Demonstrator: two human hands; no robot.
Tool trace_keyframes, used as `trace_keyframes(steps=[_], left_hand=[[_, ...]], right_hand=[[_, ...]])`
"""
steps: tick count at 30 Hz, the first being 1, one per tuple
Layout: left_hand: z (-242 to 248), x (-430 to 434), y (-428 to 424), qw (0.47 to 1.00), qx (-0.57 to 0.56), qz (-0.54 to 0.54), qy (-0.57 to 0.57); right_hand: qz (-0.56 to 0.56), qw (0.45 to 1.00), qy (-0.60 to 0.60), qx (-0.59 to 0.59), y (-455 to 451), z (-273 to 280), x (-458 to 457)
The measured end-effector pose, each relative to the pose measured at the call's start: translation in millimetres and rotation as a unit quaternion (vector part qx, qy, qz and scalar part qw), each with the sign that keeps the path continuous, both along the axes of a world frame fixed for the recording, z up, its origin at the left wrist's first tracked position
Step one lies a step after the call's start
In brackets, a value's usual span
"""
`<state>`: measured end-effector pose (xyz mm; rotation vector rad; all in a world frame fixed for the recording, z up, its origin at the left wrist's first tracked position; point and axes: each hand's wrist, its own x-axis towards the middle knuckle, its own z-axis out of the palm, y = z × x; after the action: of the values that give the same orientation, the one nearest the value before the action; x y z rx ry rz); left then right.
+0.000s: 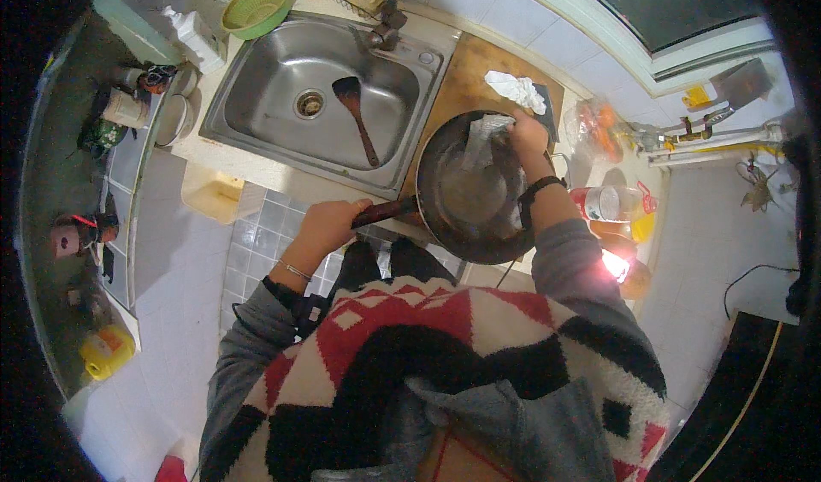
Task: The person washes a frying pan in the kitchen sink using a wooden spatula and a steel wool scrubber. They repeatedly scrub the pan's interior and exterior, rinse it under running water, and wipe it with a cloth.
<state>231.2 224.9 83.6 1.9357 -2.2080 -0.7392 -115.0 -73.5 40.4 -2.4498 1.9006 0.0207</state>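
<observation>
My left hand (330, 225) is closed around the dark wooden handle of a frying pan (478, 193), which is over the wooden board and the counter edge right of the sink. A pale, thin sheet, paper or cloth (489, 134), lies against the far inner wall of the pan; my right hand (529, 137) holds its edge at the rim. Crumpled white tissue (516, 89) rests on the wooden board (471, 62) just beyond. Inside the steel sink (266, 71), a dark wooden spatula (356, 116) lies with its handle towards me.
A faucet (387, 26) rises behind the sink. At the sink's far left are a green basket (256, 10) and a white pump bottle (197, 40). Oil bottles (609, 204) and a plastic bag of orange items (598, 129) stand to the right. A pale bin (211, 190) is below the counter.
</observation>
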Motion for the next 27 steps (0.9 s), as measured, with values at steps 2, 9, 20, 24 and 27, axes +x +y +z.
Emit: trace_keyframes(steps=[2, 9, 20, 24, 27], left_hand=[[1, -1, 1, 1.0, 0.013, 0.001, 0.007], [-3, 1, -4, 1.0, 0.01, -0.006, 0.006], [1, -2, -5, 0.999, 0.03, -0.005, 0.016], [2, -7, -2, 0.999, 0.045, 0.002, 0.013], [5, -9, -2, 0.998, 0.055, 0.01, 0.008]], right_hand=[[0.013, 0.999, -0.031, 0.008, -2, 3, -2], [0.16, 0.935, -0.311, 0.055, -10, 9, -33], [-0.024, 0.982, -0.163, 0.098, -29, 7, 0], [-0.057, 0.987, -0.101, 0.112, -30, 6, 16], [-0.006, 0.992, -0.103, 0.076, -28, 1, 12]])
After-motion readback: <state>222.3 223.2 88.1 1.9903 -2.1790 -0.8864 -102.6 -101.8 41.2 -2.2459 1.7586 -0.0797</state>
